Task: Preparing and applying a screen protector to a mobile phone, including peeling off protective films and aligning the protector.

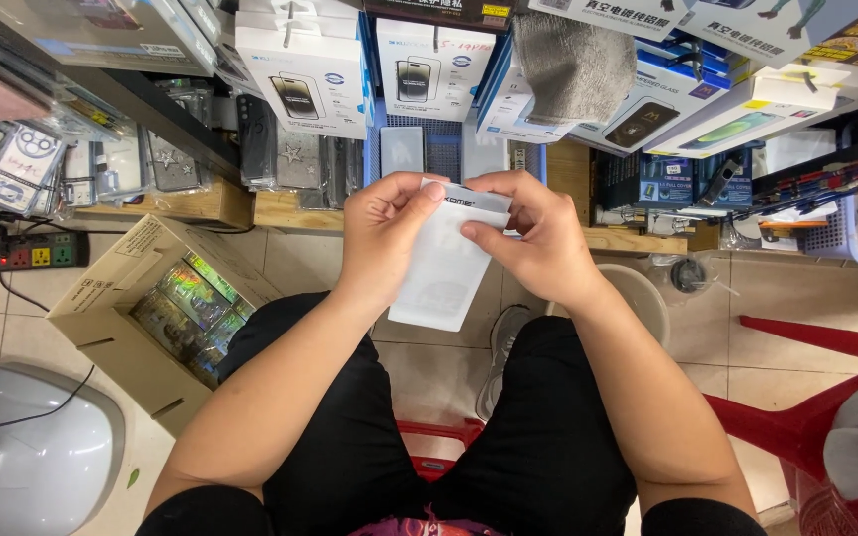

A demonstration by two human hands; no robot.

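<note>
Both my hands hold a flat white packet (442, 268), about the size of a phone, upright in front of me above my knees. My left hand (381, 230) grips its top left corner with thumb and fingers. My right hand (533, 230) pinches the top right edge, thumb across the front. The packet's upper end looks slightly opened or folded between my fingers. My legs in black trousers are below.
An open cardboard box (116, 316) of shiny packets stands on the tiled floor at left, beside a grey rounded device (32, 447) and a power strip (40, 252). Shelves of white and blue boxes (429, 69) fill the back. A red plastic stool (816, 397) is at right.
</note>
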